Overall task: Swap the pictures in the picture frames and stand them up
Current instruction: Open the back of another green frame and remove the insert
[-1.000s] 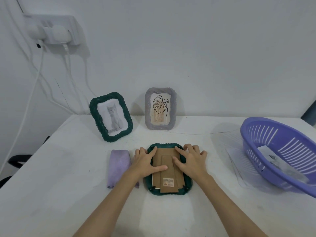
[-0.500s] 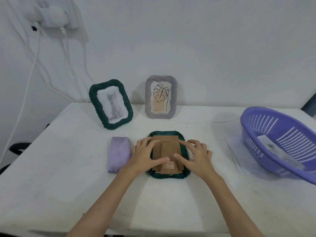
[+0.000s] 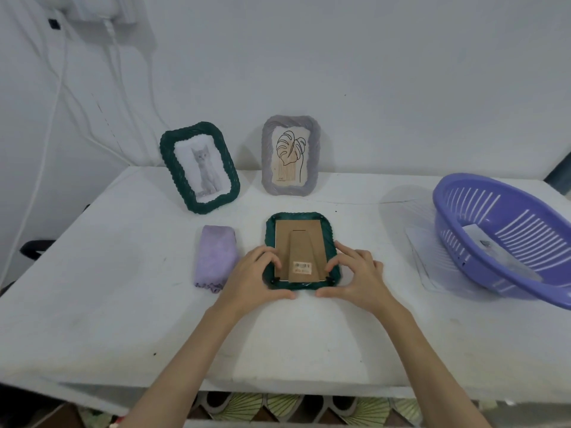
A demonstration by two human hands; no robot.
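**Hands sliding down to the near corners of the face-down frame**

A green frame [image 3: 301, 251] is lying face down on the white tabletop [image 3: 123, 304], its brown cardboard backing and folded stand facing up. Half a second earlier both hands were lying flatter across the backing, fingers spread over the stand; now they are sitting lower, at the frame's near end. The left hand [image 3: 256, 278] is curling round the near-left corner, fingers on the backing edge and thumb along the bottom rim. The right hand [image 3: 355, 278] is mirroring it at the near-right corner, fingers bent onto the frame edge, thumb under the near rim. More of the backing and its barcode sticker is showing than before.

Just left of the frame, a folded purple cloth [image 3: 214, 257] is lying flat. At the back, a green frame with a cat picture [image 3: 200, 166] and a grey frame with a leaf drawing [image 3: 290, 156] are standing upright near the wall. To the right, a purple basket [image 3: 506, 239] is sitting tilted, holding a sheet of paper.
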